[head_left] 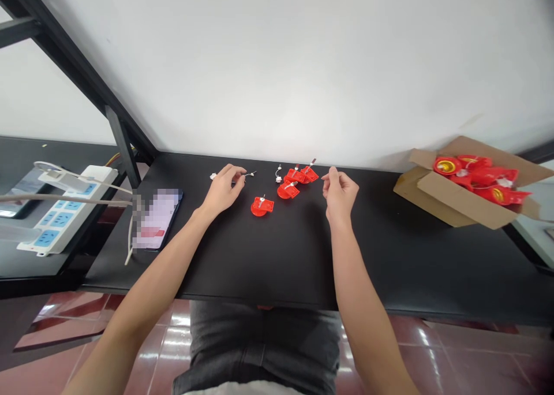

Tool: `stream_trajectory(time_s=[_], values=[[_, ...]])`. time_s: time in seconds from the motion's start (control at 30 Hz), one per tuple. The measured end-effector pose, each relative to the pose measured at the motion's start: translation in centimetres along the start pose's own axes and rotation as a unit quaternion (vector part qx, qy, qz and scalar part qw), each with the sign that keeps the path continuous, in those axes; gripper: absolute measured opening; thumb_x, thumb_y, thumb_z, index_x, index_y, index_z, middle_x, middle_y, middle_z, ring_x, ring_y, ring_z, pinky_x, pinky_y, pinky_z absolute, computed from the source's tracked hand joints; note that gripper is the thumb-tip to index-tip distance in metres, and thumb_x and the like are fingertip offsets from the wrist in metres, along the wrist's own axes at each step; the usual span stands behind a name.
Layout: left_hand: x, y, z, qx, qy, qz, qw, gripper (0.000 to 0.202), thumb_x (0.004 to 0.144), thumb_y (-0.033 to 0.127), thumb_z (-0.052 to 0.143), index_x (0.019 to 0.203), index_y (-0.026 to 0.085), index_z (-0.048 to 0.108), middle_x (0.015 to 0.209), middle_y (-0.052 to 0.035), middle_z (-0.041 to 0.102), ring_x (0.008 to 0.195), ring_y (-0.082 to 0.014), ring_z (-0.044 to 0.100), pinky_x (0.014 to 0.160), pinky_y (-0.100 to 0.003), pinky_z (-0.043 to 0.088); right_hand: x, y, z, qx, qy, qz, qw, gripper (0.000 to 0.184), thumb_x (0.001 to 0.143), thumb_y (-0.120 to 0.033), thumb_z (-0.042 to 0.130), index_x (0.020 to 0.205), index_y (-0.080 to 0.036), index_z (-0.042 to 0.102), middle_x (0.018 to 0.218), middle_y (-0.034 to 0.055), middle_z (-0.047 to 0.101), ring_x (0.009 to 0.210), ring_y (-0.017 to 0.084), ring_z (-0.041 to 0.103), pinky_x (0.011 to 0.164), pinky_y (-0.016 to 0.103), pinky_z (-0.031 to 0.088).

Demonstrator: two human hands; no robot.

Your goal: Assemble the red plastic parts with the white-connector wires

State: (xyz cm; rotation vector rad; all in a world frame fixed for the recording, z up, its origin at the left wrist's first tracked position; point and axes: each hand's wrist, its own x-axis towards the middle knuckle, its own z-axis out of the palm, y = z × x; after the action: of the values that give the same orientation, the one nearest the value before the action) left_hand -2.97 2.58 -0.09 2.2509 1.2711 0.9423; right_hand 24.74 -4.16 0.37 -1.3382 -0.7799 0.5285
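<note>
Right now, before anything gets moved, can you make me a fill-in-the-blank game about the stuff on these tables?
1. The hand nearer the white power strip is the person's ____ one.
2. The open cardboard box sits toward the person's ____ side of the black table.
3. The socket faces on the power strip are coloured ____.
4. The larger plastic pieces lying between the two hands are coloured ____.

Missing words: left; right; blue; red.

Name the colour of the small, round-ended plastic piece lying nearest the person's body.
Bright red; the plastic piece shows best in the head view.
</note>
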Motion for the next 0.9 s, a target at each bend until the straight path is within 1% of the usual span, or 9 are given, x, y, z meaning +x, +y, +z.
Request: stream_trajectory(time_s=[0.23, 0.37, 0.67, 0.9], values=[[-0.1, -0.2, 0.1, 0.006, -0.004, 0.018, 1.0, 0.02, 0.096, 0.019, 0.053, 0.109, 0.018, 0.068, 0.097, -0.0054, 0.065, 0.085, -0.0162, 0.063, 0.085, -0.031, 0.056, 0.2, 0.4, -0.1, 0.028, 0.012, 0.009, 1.0, 0.048, 0.08, -0.06, 0.072, 0.059, -0.019, 0.059, 0.048, -0.0059, 0.042, 0.043, 0.006, 0.036, 0.04, 0.021, 0.024], [-0.1, -0.3, 0.4, -0.001, -0.004, 0.028, 1.0, 0.02, 0.097, 0.019, 0.052, 0.108, 0.017, 0.069, 0.097, -0.0056, 0.065, 0.085, -0.0162, 0.063, 0.084, -0.031, 0.056, 0.4, 0.6, -0.3, 0.045, 0.024, 0.014, 0.999, 0.047, 0.079, -0.059, 0.072, 0.059, -0.019, 0.058, 0.048, -0.0064, 0.042, 0.042, 0.005, 0.034, 0.039, 0.02, 0.023], [-0.2, -0.2, 0.4, -0.007, -0.016, 0.026, 1.0, 0.021, 0.097, 0.021, 0.05, 0.108, 0.019, 0.068, 0.097, -0.0051, 0.064, 0.087, -0.0165, 0.063, 0.083, -0.031, 0.055, 0.7, 0.7, -0.5, 0.061, 0.034, 0.02, 0.997, 0.044, 0.08, -0.054, 0.073, 0.059, -0.019, 0.058, 0.047, -0.007, 0.041, 0.04, 0.005, 0.032, 0.038, 0.019, 0.022], [-0.2, -0.2, 0.5, -0.005, -0.017, 0.027, 0.999, 0.02, 0.096, 0.02, 0.051, 0.106, 0.019, 0.068, 0.098, -0.0053, 0.064, 0.087, -0.0167, 0.063, 0.083, -0.032, 0.056, 1.5, 0.8, -1.0, 0.094, 0.077, 0.033, 0.992, 0.039, 0.083, -0.043, 0.071, 0.058, -0.019, 0.054, 0.045, -0.0083, 0.039, 0.038, 0.004, 0.03, 0.037, 0.018, 0.02]])
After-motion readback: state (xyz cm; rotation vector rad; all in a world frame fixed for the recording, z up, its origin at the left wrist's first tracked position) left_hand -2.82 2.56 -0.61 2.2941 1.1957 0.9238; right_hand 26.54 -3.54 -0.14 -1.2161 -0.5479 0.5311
